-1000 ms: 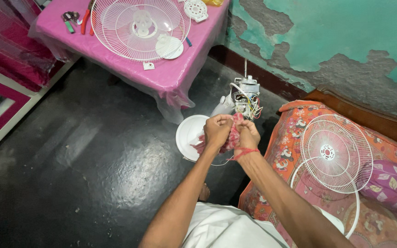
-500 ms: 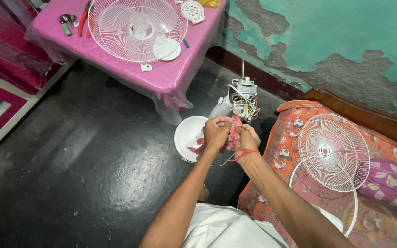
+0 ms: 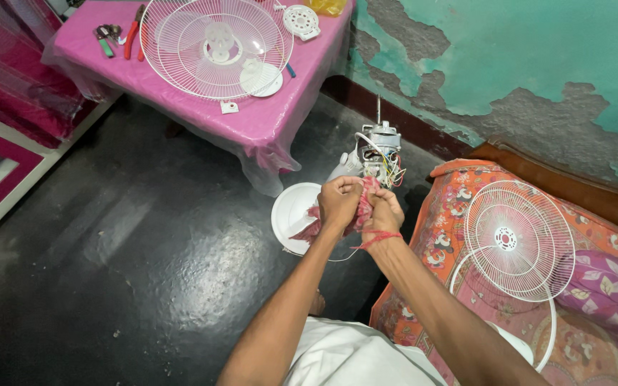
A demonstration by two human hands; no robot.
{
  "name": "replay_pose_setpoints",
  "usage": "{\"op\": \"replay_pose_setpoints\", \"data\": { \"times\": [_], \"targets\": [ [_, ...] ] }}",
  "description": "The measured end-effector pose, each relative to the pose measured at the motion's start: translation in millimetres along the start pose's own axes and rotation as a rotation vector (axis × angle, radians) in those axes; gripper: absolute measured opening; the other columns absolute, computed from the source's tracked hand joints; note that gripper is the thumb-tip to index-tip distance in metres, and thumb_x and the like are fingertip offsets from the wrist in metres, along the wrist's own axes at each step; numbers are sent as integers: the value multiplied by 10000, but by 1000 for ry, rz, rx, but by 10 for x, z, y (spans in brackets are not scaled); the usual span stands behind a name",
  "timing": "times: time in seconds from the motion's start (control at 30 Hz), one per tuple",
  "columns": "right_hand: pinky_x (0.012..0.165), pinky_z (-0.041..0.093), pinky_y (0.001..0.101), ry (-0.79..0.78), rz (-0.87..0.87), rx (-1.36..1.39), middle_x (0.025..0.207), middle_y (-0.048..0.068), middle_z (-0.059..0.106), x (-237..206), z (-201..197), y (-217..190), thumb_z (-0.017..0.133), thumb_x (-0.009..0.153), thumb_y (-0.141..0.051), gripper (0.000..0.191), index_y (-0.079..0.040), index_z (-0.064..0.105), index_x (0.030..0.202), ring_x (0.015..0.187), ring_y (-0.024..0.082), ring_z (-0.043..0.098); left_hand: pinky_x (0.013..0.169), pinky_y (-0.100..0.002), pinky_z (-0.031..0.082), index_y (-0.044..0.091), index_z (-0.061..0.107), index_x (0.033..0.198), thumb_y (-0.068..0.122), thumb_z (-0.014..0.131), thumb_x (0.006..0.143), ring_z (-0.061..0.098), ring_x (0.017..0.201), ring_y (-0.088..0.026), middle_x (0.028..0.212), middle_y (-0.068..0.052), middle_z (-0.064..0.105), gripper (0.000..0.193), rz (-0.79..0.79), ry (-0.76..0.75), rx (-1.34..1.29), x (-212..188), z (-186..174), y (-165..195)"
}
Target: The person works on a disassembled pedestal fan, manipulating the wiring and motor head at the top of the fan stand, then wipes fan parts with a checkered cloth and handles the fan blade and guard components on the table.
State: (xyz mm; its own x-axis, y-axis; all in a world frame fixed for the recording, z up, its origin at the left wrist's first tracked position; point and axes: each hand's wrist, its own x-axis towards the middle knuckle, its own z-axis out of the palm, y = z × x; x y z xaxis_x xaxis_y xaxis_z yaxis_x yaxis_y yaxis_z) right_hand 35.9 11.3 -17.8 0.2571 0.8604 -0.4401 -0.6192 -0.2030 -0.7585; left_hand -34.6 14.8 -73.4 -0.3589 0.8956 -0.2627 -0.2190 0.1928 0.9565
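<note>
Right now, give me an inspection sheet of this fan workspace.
Surface: dark floor, scuffed.
Job's things: pink cloth bunched between both hands; bare fan motor upright just beyond.
Clutter: wire fan guard and red-handled pliers on pink table; second guard on floral bed.
Fingers: left hand and right hand closed on cloth.
Cables: coloured wires loose at motor.
Surroundings: peeling teal wall.

At eleven o'clock from me stands the desk [image 3: 266,129] under its pink plastic cover, carrying a big white fan guard [image 3: 216,46], a round white cap [image 3: 261,77], a small white grille piece [image 3: 302,20] and red-handled pliers [image 3: 134,36] at its far left. The dark floor [image 3: 109,250] bears the round white fan base [image 3: 293,214] at twelve. At three, the floral bed [image 3: 459,236] holds another white guard [image 3: 518,239]
</note>
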Motion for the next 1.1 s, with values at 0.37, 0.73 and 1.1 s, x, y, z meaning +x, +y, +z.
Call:
{"op": "replay_pose_setpoints", "data": {
  "times": [0.37, 0.73, 1.1],
  "targets": [
    [584, 534, 246, 35, 14, -158, 860, 62, 700, -46, -285, 20, 700, 887, 62, 191, -77, 618, 989, 687, 129, 677, 571, -225, 512, 15, 749, 996, 163, 760, 824, 643, 634, -57, 811, -10, 758, 227, -68, -175, -55, -58, -126, -212],
    [893, 581, 342, -259, 52, -330, 1114, 116, 740, 22, -303, -182, 637, 942, -4, 184, -21, 637, 1125, 1003, 192, 721, 720, -287, 591, 31, 783, 950, 177, 739, 830, 768, 755, -147, 850, -101, 799, 194, 126, 130, 52, 254, 15, 70],
    [872, 574, 343, -144, 212, -410, 1111, 71, 727, 33, -585, -99, 656, 930, -24, 304, -49, 654, 1234, 988, 169, 708, 693, -277, 581, 26, 793, 937, 168, 744, 815, 749, 718, -130, 829, -97, 796, 193, 47, 24, 115, 153, -28, -223]
  ]
}}
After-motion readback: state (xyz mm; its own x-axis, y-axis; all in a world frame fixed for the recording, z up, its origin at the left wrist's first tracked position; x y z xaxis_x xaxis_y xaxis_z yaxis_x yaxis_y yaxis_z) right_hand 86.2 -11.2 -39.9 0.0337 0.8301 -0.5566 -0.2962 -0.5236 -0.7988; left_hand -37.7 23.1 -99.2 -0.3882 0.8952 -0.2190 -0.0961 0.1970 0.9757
